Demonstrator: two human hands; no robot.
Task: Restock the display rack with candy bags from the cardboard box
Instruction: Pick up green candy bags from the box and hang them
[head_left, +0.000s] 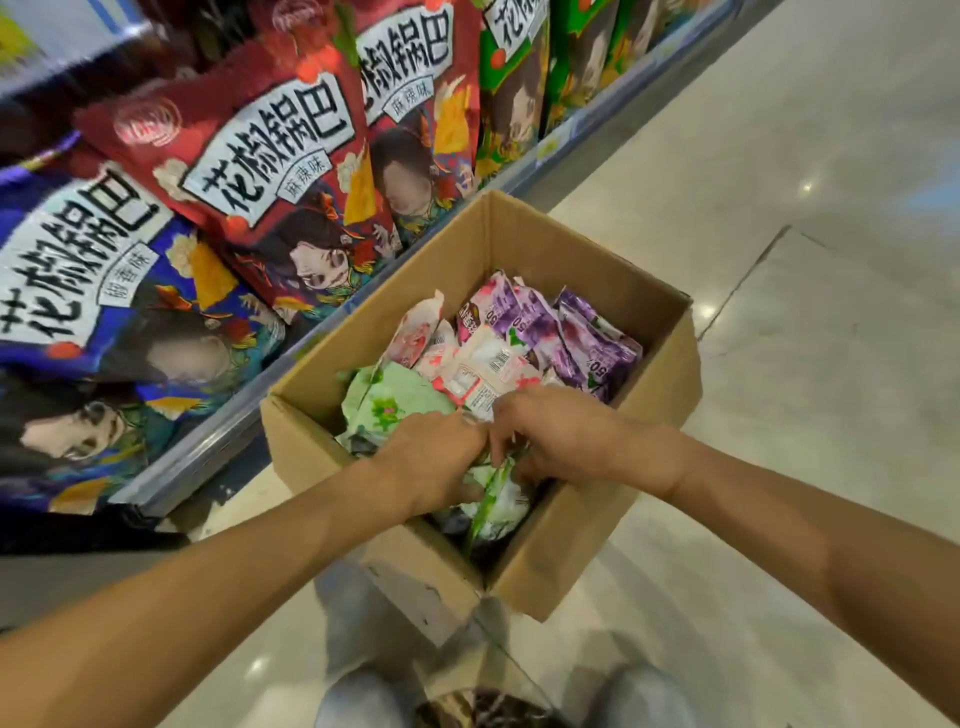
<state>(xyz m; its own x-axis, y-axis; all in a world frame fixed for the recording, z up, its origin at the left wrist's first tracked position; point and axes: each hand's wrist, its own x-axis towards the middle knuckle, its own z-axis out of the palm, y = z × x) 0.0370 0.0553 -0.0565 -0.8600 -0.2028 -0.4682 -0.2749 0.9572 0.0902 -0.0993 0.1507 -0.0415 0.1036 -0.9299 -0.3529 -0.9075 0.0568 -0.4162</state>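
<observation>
An open cardboard box (582, 260) stands on the floor beside the shelf, holding green candy bags (395, 400), pink ones (467, 364) and purple ones (582, 338). Both my hands are inside the near part of the box. My left hand (431, 462) is curled over green bags, its fingers hidden among them. My right hand (561, 436) pinches a green candy bag (498, 499) that lies below it. The two hands touch at the fingers.
A low shelf (208, 447) to the left carries large red (270, 171), blue (104, 291) and green (514, 88) snack bags. Shiny tiled floor (779, 260) spreads to the right. My knees in jeans (363, 696) show at the bottom.
</observation>
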